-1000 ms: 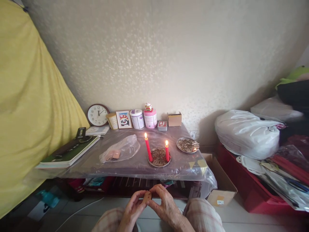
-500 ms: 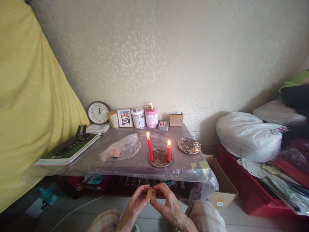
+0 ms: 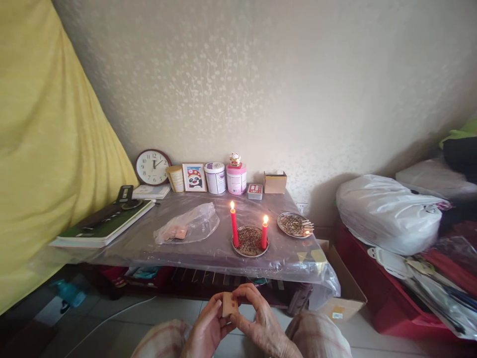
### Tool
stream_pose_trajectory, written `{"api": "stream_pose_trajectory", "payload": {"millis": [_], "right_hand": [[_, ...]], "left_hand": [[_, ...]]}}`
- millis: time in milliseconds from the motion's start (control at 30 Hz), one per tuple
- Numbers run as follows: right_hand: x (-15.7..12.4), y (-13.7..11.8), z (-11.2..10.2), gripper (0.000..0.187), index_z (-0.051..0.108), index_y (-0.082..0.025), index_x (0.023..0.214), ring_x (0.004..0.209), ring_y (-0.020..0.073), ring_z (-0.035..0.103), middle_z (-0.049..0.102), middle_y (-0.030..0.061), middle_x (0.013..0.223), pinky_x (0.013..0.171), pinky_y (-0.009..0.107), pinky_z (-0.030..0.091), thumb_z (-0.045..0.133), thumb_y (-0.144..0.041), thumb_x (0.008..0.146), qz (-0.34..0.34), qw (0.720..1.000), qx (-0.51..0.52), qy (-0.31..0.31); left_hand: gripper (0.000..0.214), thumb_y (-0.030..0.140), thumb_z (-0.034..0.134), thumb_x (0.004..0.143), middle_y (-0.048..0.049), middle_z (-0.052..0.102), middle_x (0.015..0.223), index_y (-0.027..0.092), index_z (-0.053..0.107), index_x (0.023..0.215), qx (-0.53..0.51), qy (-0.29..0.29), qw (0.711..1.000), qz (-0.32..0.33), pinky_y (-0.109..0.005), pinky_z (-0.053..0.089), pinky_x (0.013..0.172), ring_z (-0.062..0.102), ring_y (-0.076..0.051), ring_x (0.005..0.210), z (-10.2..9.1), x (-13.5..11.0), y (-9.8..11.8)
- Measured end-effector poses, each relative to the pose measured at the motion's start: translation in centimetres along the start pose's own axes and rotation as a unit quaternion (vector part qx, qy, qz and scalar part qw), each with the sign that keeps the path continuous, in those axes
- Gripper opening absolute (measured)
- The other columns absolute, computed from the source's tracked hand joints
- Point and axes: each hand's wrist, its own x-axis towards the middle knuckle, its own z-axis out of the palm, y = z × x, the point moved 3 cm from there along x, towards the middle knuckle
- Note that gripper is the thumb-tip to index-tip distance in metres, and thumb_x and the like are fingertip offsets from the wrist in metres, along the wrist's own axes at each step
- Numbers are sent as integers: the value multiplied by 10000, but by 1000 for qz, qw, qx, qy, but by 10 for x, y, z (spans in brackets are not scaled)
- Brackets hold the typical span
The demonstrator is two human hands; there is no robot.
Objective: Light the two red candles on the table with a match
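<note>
Above my lap, both hands hold a small tan matchbox with reddish marks on its face. My left hand is closed round its left side, with the thumb in front. My right hand pinches its right side between thumb and fingers. Beyond them on the table, a lit red candle and a shorter lit red candle stand upright on a round metal plate with dark spotted residue. Similar tan pieces lie in a clear plastic bag on the left.
A second metal plate holds many matchsticks, one glowing at the tip. Plastic sheeting covers the table. A clock, canisters and a small carton stand along the wall. A red box with bags is at right.
The matchbox has tilted and turned in my fingers, and my left hand has opened more toward me beneath it. The view has shifted slightly; the candles still burn.
</note>
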Motion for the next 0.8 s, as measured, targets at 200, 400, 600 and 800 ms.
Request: {"api": "stream_pose_trajectory", "payload": {"millis": [200, 400, 600, 800], "right_hand": [[-1, -5, 2, 218, 691, -230, 1020, 1068, 250, 653, 672, 43, 1067, 985, 377, 526, 733, -223, 806, -9, 1000, 5, -22], [-5, -20, -2, 236, 703, -253, 1075, 1106, 247, 650, 681, 27, 1099, 1043, 365, 502, 740, -238, 842, 23, 998, 7, -50], [-9, -29, -5, 227, 725, -311, 1079, 1134, 242, 676, 707, 4, 1163, 1051, 329, 517, 767, -261, 861, 54, 997, 8, -58], [-6, -3, -8, 342, 731, -313, 1151, 1146, 286, 697, 730, 47, 1201, 1037, 376, 534, 807, -471, 858, 0, 996, 13, -84]], "left_hand": [[327, 489, 876, 783, -51, 806, 995, 238, 763, 958, -31, -11, 999, -10, -344, 531, 841, 707, -198, 862, 2, -3, 5], [315, 450, 916, 758, -55, 808, 1036, 256, 762, 953, -53, -12, 998, -23, -321, 538, 839, 712, -197, 947, -4, 0, 1], [349, 488, 936, 716, -43, 799, 975, 269, 765, 928, -34, -4, 999, -23, -316, 523, 800, 718, -214, 927, -6, -1, 0], [328, 448, 954, 701, -27, 786, 895, 281, 777, 920, -75, 22, 997, -26, -290, 518, 733, 726, -195, 842, -2, -4, -3]]}}
